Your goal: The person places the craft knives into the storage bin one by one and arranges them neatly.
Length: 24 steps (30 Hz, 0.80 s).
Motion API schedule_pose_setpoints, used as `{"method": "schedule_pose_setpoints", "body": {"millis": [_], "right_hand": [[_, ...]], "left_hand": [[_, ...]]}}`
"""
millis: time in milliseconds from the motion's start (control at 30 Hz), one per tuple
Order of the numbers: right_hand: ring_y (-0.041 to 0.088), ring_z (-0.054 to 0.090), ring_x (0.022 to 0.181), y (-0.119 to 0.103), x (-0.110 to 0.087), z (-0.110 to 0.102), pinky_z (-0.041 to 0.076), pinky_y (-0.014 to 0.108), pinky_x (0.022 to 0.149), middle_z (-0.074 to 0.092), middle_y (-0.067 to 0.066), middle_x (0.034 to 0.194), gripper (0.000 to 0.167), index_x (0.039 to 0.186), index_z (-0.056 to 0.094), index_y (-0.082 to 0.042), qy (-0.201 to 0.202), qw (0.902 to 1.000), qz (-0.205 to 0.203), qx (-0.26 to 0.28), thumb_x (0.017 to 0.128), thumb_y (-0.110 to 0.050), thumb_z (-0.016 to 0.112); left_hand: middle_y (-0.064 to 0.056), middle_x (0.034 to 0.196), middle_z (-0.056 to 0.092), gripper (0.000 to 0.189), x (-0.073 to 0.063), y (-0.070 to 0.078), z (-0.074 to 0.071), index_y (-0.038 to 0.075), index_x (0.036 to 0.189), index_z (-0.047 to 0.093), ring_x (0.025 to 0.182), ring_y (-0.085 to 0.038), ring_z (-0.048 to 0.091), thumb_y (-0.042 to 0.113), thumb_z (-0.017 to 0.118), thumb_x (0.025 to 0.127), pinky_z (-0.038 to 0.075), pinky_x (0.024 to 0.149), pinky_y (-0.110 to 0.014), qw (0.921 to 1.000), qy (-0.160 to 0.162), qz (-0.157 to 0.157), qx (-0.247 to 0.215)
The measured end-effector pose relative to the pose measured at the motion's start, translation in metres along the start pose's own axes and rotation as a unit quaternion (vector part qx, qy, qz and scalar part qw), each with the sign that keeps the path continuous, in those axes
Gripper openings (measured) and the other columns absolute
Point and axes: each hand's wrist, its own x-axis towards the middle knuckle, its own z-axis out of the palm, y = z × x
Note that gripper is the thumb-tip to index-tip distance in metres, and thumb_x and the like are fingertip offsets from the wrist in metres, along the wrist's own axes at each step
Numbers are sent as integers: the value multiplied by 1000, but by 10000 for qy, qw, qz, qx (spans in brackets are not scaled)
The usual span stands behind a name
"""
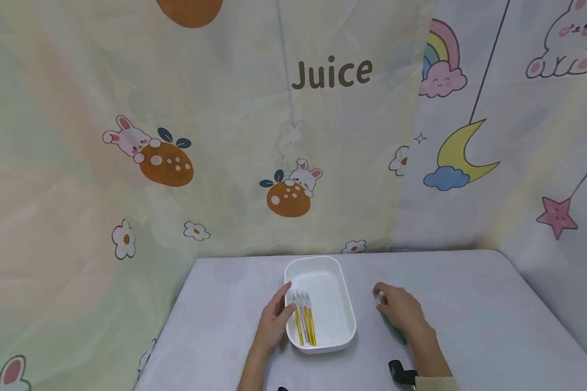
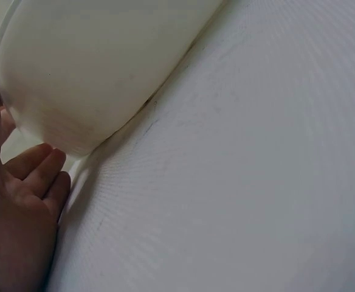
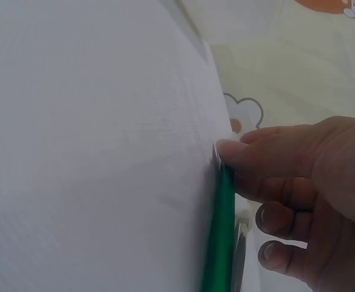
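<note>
A white rectangular tray point(image 1: 330, 320) sits on the table, with several forks point(image 1: 305, 320) with yellow handles lying along its left side. My left hand point(image 1: 272, 325) grips the tray's left edge, thumb at the rim; in the left wrist view its fingers point(image 2: 44, 170) rest against the outer wall. To the right of the tray, my right hand point(image 1: 402, 308) pinches one end of a slim green-handled utensil point(image 3: 221, 237) between thumb and forefinger. The utensil lies low over the table, its head hidden by the fingers. Beside it shows a shiny metal piece point(image 3: 241, 252).
The table point(image 1: 479, 326) has a white cover and ends at a printed cloth backdrop point(image 1: 235, 163). A black device point(image 1: 401, 373) is worn at the right wrist, above a beige sleeve point(image 1: 436, 383).
</note>
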Motion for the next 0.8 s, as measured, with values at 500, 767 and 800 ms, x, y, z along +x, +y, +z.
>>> {"method": "schedule_pose_setpoints", "body": {"millis": [500, 767, 800], "right_hand": [[18, 65, 79, -5, 2, 6, 60, 42, 70, 75, 3, 92, 13, 89, 76, -17, -74, 9999, -33, -151, 91, -3, 75], [16, 60, 75, -6, 3, 3, 57, 37, 66, 71, 3, 88, 14, 97, 77, -13, -299, 9995, 66, -62, 86, -6, 79], [16, 60, 75, -7, 3, 3, 57, 37, 66, 71, 3, 88, 14, 97, 77, -13, -332, 9994, 79, -73, 86, -6, 80]], "left_hand": [[5, 165, 43, 55, 1, 0, -3, 23, 156, 49, 157, -22, 32, 20, 64, 103, 29, 128, -49, 10000, -54, 16, 48], [6, 164, 43, 54, 2, 1, -3, 22, 156, 49, 157, -20, 32, 18, 64, 104, 28, 128, -47, 10000, -52, 30, 28], [6, 164, 43, 54, 2, 1, -3, 22, 156, 49, 157, -20, 32, 18, 64, 104, 28, 128, -47, 10000, -65, 30, 28]]}}
